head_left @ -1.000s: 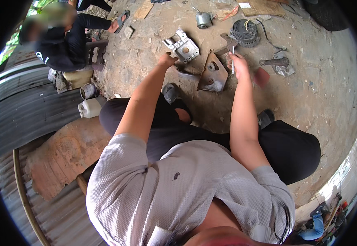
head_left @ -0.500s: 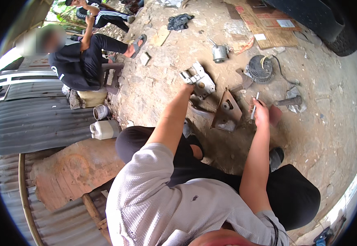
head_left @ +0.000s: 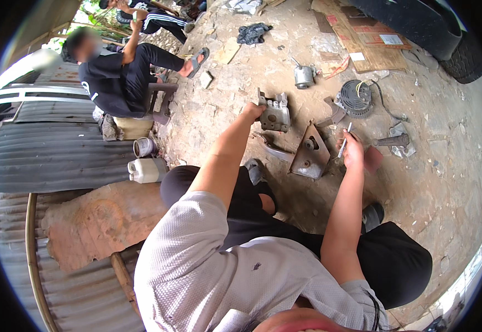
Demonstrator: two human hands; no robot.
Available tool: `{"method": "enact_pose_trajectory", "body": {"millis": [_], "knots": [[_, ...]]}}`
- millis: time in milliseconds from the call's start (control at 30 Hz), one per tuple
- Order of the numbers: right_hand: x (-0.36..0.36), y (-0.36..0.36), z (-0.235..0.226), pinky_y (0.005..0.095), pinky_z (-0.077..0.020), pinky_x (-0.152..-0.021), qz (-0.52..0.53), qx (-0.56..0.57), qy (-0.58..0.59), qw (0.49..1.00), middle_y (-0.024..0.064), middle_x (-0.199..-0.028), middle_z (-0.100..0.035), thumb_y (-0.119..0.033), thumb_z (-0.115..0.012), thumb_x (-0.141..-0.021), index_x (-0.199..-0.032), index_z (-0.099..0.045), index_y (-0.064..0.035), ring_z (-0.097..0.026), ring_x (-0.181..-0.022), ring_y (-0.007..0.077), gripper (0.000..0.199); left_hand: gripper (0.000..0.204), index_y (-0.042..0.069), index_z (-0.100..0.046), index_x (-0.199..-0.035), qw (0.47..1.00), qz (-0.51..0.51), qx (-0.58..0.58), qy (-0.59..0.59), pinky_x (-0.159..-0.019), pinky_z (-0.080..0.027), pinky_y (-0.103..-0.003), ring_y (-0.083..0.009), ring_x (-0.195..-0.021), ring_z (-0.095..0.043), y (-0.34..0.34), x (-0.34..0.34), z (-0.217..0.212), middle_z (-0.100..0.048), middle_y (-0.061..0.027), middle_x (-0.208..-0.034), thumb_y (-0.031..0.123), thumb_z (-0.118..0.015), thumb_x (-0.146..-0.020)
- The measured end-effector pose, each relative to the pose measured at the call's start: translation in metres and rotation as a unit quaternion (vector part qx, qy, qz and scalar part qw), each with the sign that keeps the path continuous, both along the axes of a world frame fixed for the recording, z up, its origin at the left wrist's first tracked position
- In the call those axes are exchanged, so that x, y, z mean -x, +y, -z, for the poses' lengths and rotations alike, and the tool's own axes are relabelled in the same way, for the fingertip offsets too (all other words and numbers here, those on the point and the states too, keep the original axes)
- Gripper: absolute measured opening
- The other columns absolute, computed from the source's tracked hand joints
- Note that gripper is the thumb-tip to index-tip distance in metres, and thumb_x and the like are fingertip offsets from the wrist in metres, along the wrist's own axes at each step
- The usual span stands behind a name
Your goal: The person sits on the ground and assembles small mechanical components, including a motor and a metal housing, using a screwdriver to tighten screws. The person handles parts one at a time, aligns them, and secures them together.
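Observation:
My left hand (head_left: 253,112) grips the left side of a grey metal bracket (head_left: 277,117) with holes and raised lugs, held out in front of me; its fingers are partly hidden. Closed around a thin white pen-like stick (head_left: 345,139), my right hand (head_left: 353,150) is over the ground to the right. Between the hands lies a rusty triangular metal part (head_left: 311,154) with a round fitting. A curved metal arm (head_left: 274,148) rests against its left side. Beside my right hand is a dull red flat piece (head_left: 373,159).
Farther off are a round finned motor part (head_left: 356,99) with a wire and a small metal cylinder (head_left: 304,77). A rusty metal rod end (head_left: 391,141) lies at right. Cardboard (head_left: 371,41) and a tyre (head_left: 465,61) are beyond. A seated person (head_left: 113,77) and a white jug (head_left: 146,170) are left.
The grey bracket has been turned in my left hand and sits more squarely, apart from the triangular part. My right hand keeps the white stick in nearly the same place.

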State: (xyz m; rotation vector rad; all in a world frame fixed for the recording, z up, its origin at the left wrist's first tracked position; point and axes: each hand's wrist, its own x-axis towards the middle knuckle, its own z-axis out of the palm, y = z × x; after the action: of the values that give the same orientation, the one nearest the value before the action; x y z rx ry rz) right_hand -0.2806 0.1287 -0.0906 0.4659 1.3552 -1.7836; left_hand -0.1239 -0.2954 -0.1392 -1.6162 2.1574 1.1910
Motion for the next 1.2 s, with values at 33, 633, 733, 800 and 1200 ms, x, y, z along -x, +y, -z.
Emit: {"method": "enact_pose_trajectory", "body": {"millis": [33, 633, 733, 800, 1200], "knots": [[-0.001, -0.005, -0.001, 0.0333, -0.0558, -0.062, -0.003, 0.012, 0.0, 1.0, 0.0042, -0.093, -0.069, -0.023, -0.07, -0.096, -0.114, -0.066, -0.0063, -0.063, -0.073, 0.0148, 0.026, 0.05, -0.005, -0.075, -0.091, 1.0, 0.025, 0.0, -0.015, -0.063, -0.053, -0.043, -0.0248, -0.068, -0.068, -0.005, -0.003, -0.018, -0.073, -0.0136, -0.083, 0.045, -0.077, -0.084], [-0.039, -0.032, -0.035, 0.0348, -0.0513, -0.087, -0.159, -0.085, 0.269, 0.946, 0.0105, -0.102, -0.074, -0.035, -0.073, -0.094, -0.114, -0.07, 0.0001, -0.068, -0.091, 0.0199, 0.041, 0.048, -0.003, -0.062, -0.131, 0.975, 0.182, -0.113, 0.051, -0.082, -0.054, -0.034, -0.0184, -0.1, -0.065, 0.136, -0.046, -0.255, -0.07, -0.0113, -0.116, 0.027, -0.068, -0.094], [-0.025, -0.023, -0.049, 0.0381, -0.0502, -0.089, -0.097, -0.186, 0.357, 0.91, 0.016, -0.107, -0.075, -0.039, -0.074, -0.092, -0.116, -0.071, 0.0024, -0.068, -0.097, 0.0262, 0.048, 0.047, -0.002, -0.061, -0.132, 0.975, 0.153, -0.135, 0.093, -0.077, -0.052, -0.032, -0.0161, -0.092, -0.062, 0.177, -0.075, -0.25, -0.069, -0.0103, -0.112, 0.028, -0.065, -0.096], [-0.02, -0.012, -0.1, 0.0388, -0.0504, -0.087, -0.113, -0.191, 0.369, 0.903, 0.017, -0.107, -0.075, -0.04, -0.073, -0.092, -0.114, -0.073, -0.0007, -0.068, -0.094, 0.0269, 0.045, 0.044, -0.006, -0.06, -0.131, 0.979, 0.15, -0.123, 0.064, -0.085, -0.052, -0.034, -0.0182, -0.102, -0.064, 0.216, -0.095, -0.281, -0.07, -0.0127, -0.115, 0.026, -0.059, -0.101], [-0.044, -0.067, -0.149, 0.0311, -0.0511, -0.077, -0.276, 0.144, 0.503, 0.806, 0.0033, -0.081, -0.069, -0.045, -0.068, -0.096, -0.105, -0.073, -0.006, -0.063, -0.079, 0.0128, 0.04, 0.035, -0.005, -0.061, -0.11, 0.936, 0.322, 0.139, 0.028, -0.084, -0.05, -0.045, -0.0396, -0.094, -0.066, 0.21, -0.148, -0.303, -0.067, -0.0278, -0.098, 0.028, -0.058, -0.098]]}}
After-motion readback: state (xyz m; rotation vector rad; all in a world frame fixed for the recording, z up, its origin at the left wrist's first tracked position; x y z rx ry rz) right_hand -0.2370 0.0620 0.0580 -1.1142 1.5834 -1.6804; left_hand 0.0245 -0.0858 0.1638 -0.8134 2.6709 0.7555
